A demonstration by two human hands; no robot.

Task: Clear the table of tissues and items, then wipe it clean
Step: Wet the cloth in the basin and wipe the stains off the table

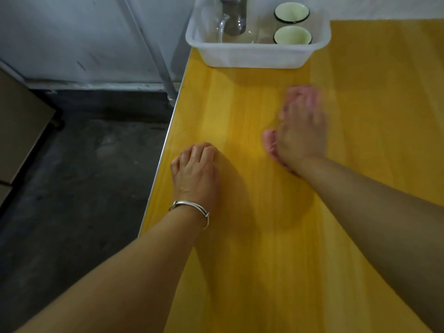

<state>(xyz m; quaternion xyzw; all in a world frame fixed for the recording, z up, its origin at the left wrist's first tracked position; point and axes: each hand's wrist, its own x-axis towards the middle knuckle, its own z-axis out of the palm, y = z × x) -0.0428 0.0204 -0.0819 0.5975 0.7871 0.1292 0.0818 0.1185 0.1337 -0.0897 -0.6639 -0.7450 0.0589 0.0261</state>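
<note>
My right hand [302, 131] lies flat, palm down, on a pink cloth [269, 143] in the middle of the yellow table [240, 236]. The hand and cloth are blurred with motion, and most of the cloth is hidden under the palm and fingers. My left hand [194, 171], with a silver bracelet at the wrist, rests near the table's left edge. Its fingers are curled onto the surface and nothing is in it.
A white plastic tub [254, 55] stands at the table's far edge, holding a glass pitcher [234, 18] and two pale green cups [292, 36]. Left of the table lie a dark floor, a metal pole and part of a beige cabinet [16, 131].
</note>
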